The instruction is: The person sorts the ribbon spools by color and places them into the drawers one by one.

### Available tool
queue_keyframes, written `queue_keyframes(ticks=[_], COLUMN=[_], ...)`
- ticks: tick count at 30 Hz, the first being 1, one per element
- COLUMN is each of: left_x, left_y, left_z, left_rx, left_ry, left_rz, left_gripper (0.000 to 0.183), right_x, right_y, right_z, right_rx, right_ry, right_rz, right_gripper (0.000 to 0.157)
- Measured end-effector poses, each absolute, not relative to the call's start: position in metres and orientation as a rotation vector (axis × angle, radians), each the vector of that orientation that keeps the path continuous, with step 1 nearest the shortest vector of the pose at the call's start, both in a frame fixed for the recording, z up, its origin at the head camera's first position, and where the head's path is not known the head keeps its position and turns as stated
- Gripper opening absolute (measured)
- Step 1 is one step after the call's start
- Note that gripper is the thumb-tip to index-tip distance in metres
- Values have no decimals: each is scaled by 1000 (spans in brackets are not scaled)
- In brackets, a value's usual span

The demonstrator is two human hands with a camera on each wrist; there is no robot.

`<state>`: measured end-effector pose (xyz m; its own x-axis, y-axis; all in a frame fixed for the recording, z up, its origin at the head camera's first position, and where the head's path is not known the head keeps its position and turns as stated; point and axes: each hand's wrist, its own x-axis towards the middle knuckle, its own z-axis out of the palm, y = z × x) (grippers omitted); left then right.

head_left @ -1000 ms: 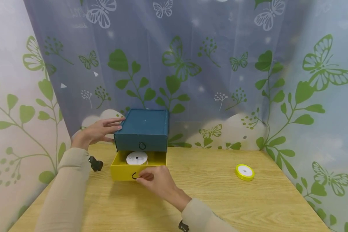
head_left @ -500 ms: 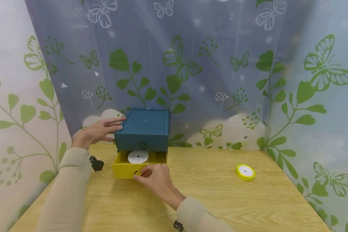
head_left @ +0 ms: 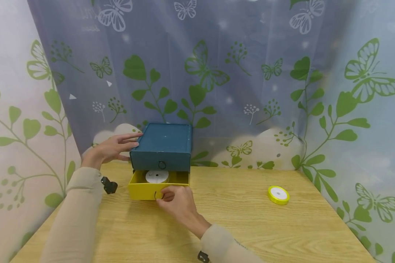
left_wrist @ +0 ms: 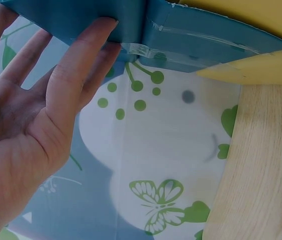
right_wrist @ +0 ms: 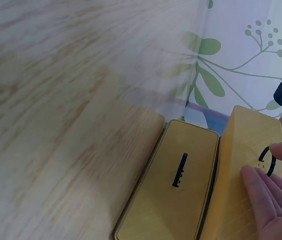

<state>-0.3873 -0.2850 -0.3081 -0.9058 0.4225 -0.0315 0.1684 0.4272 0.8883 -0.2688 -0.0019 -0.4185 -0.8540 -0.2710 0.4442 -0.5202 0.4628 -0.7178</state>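
Pinching: the right hand (head_left: 181, 207) grasped the black loop (right_wrist: 272, 166) between thumb and fingers, in front of the blue box (head_left: 166, 138) and lower than it.
Left hand: this one (head_left: 113, 148) clasped nothing; its fingers were stretched and spread, the tips touching the left side of the blue box near the top edge.
Drawer: the yellow drawer (head_left: 141, 191) stood part-way out directly below the blue box, its front towards the person, the loop on that front.
White roll: the white roll (head_left: 153, 178) lay inside the drawer, just in front of the blue box's lower edge, its near side partly hidden by the drawer front.
Lower front: the right wrist view showed a second yellow front (right_wrist: 188, 192) with a black pull, under both drawer and blue box.
Ring: a black ring (head_left: 159, 165) was fixed to the blue box's front.
Yellow roll: the yellow roll (head_left: 278, 195) lay flat on the bench (head_left: 237, 219), well apart, to the right of the blue box.
Sheet: a sheet (head_left: 243, 87) printed with leaves and butterflies hung behind the blue box.
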Motion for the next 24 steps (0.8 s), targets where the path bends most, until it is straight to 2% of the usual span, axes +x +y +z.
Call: queue_keyframes(ticks=[11,24], left_x=[-388,-390], left_y=[-285,-287], left_z=[-307,-311], left_rx=[521,519], left_ry=[2432,2418], left_rz=[1469,1478], left_gripper=[73,72], right_x=[-279,-296], right_y=[4,5], right_z=[-421,-420], right_rx=[677,656], right_ry=[-2443,-2478], right_rz=[1549,1514], right_gripper=[21,20])
